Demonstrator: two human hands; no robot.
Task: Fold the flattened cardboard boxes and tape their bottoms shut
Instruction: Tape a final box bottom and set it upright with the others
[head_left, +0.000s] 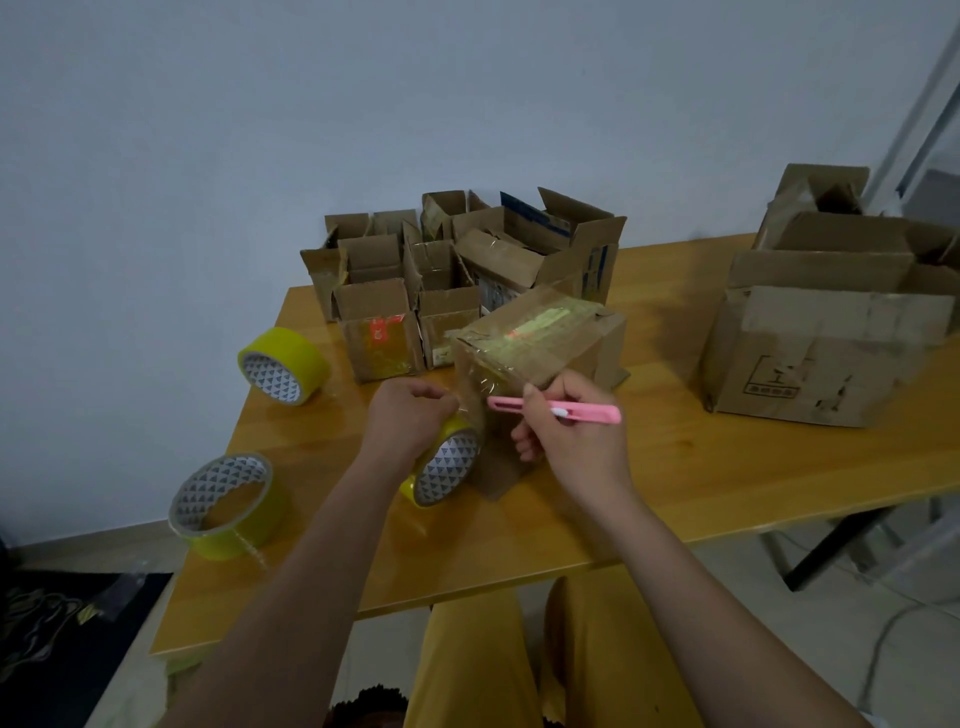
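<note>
Starting far left: loose tape roll (227, 505) lying flat near table (675, 467) edge, short tail of tape hanging off it. Behind it, second roll (283, 365) tipped on its side, well apart from the hands. Next, left hand (408, 415) fingers curled round a third roll (444, 465), held upright just beside the box (540, 348), clear tape stretched from roll onto box's near face. Box in centre of table, bottom up, tilted, flaps closed w/ glossy tape across top & down the front. Behind it, cluster of small boxes (395, 291), open tops up, packed touching each other at back edge. Right hand (571, 431) pinching pink cutter (558, 409) between thumb & fingers, cutter roughly level, tip pointing left at the stretched tape, right by box's front corner. Can't tell if blade is out or touching tape. Far right: big box (821, 338), open, worn, w/ another behind it, well apart from the work.
</note>
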